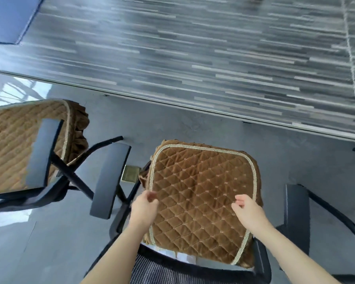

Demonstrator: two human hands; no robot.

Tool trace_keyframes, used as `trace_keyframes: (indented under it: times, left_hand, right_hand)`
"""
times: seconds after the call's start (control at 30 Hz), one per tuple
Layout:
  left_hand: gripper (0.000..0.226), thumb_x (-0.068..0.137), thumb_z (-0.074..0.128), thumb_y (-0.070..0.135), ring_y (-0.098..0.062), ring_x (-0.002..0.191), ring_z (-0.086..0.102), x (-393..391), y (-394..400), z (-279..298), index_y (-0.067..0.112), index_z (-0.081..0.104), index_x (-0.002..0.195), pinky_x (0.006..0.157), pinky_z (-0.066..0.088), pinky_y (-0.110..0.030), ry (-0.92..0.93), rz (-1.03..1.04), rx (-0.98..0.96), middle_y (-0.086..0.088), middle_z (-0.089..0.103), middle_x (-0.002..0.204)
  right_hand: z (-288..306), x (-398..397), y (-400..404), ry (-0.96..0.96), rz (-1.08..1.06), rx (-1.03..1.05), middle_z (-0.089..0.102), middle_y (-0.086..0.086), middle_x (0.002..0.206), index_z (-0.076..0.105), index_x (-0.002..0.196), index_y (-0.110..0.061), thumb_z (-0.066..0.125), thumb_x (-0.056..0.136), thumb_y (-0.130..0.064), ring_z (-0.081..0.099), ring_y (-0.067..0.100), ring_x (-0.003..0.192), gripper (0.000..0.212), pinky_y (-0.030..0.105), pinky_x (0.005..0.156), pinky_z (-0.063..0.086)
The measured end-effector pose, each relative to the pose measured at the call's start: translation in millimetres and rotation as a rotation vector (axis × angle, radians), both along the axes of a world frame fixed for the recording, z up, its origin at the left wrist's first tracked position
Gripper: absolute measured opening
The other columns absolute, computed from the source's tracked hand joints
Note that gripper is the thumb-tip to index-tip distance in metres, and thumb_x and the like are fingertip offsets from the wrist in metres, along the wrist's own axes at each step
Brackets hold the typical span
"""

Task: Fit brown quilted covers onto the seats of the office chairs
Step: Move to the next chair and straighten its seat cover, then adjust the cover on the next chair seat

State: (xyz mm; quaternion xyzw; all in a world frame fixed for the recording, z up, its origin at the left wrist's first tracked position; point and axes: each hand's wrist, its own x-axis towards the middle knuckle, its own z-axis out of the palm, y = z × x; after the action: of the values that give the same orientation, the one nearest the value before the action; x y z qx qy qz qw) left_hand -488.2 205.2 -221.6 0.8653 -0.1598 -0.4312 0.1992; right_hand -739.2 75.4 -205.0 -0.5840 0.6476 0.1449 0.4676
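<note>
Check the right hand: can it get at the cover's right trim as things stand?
Probably yes. The right hand hovers over the cover just inside its right trim, fingers loosely curled and holding nothing. Nothing lies between them; the armrest stands farther right, clear of that edge.

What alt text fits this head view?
Two bare hands, left and right, hover loosely curled over a brown quilted cover lying on an office chair seat. A second covered chair stands to the left on grey floor.
</note>
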Motion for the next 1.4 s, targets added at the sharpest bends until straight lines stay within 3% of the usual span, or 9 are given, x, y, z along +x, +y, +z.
trace_keyframes:
  times: [0.1,0.2,0.33,0.57,0.73,0.87,0.93,1.13,1.4]
  left_hand:
    - [0.025,0.094,0.056,0.012,0.002,0.072,0.059,-14.5,22.9,38.3,0.020,0.065,0.116,0.053,0.043,-0.002,0.018,0.046,-0.059,0.005,0.068,0.107]
    - [0.021,0.093,0.059,0.017,-0.003,0.095,0.065,-18.9,62.5,81.4,0.025,0.067,0.110,0.083,0.052,-0.020,0.041,0.127,-0.140,0.011,0.070,0.106]
    - [0.020,0.095,0.055,0.014,0.005,0.088,0.060,-14.8,123.4,123.7,0.031,0.064,0.101,0.068,0.043,-0.007,0.023,0.208,-0.189,0.017,0.068,0.099]
    - [0.029,0.092,0.058,0.005,0.004,0.095,0.062,30.9,251.1,180.4,0.033,0.061,0.089,0.069,0.039,0.002,-0.076,0.364,-0.303,0.014,0.071,0.096]
    - [0.032,0.092,0.057,0.001,0.000,0.085,0.067,77.7,368.1,202.9,0.033,0.061,0.090,0.066,0.045,-0.007,-0.136,0.483,-0.353,0.013,0.074,0.082]
    - [0.033,0.089,0.059,-0.003,0.004,0.082,0.066,112.5,444.8,216.6,0.029,0.065,0.089,0.064,0.047,-0.010,-0.227,0.570,-0.398,0.021,0.073,0.078]
    - [0.032,0.090,0.059,-0.003,0.006,0.081,0.065,129.4,471.1,225.3,0.028,0.064,0.088,0.064,0.046,-0.010,-0.243,0.632,-0.427,0.010,0.074,0.076]
    - [0.031,0.091,0.061,0.000,0.014,0.076,0.062,184.2,517.8,245.9,0.031,0.061,0.087,0.065,0.045,-0.006,-0.309,0.735,-0.470,0.007,0.070,0.084]
    - [0.023,0.092,0.058,0.006,-0.014,0.088,0.067,274.6,516.3,248.9,0.029,0.064,0.093,0.071,0.047,-0.024,-0.252,0.747,-0.464,0.005,0.074,0.088]
  right_hand:
    - [38.4,11.5,32.0,-0.050,0.063,-0.034,0.057,0.000,0.134,0.047,0.134,-0.019,0.049,0.098,-0.028,0.054,0.018,0.121,0.037,0.036,0.104,0.043]
    - [79.6,32.7,71.2,-0.080,0.153,-0.086,0.056,-0.003,0.133,0.047,0.134,-0.022,0.049,0.098,-0.028,0.054,0.016,0.121,0.036,0.032,0.102,0.042]
    - [116.7,59.5,118.9,-0.111,0.264,-0.131,0.054,-0.006,0.134,0.047,0.133,-0.025,0.047,0.099,-0.029,0.052,0.013,0.121,0.035,0.027,0.102,0.040]
    - [168.1,139.7,217.5,-0.226,0.453,-0.199,0.055,-0.009,0.133,0.050,0.131,-0.025,0.050,0.098,-0.028,0.052,0.009,0.121,0.033,0.023,0.104,0.038]
    - [200.7,214.3,304.1,-0.332,0.483,-0.229,0.055,-0.009,0.130,0.050,0.129,-0.024,0.049,0.098,-0.029,0.051,0.007,0.110,0.031,0.013,0.094,0.036]
    - [212.2,264.0,361.7,-0.391,0.487,-0.220,0.055,-0.008,0.125,0.050,0.127,-0.025,0.048,0.099,-0.029,0.049,0.006,0.107,0.028,0.022,0.098,0.039]
    - [212.4,284.0,386.0,-0.396,0.510,-0.194,0.055,-0.012,0.123,0.048,0.122,-0.032,0.050,0.098,-0.033,0.049,0.005,0.107,0.024,0.027,0.101,0.043]
    - [227.7,343.8,430.6,-0.438,0.644,-0.172,0.050,-0.013,0.117,0.048,0.129,-0.024,0.048,0.098,-0.030,0.047,0.006,0.109,0.031,0.029,0.101,0.042]
    - [238.3,431.6,421.4,-0.467,0.642,-0.205,0.055,-0.010,0.114,0.050,0.129,-0.023,0.047,0.098,-0.029,0.050,0.009,0.110,0.031,0.025,0.095,0.040]
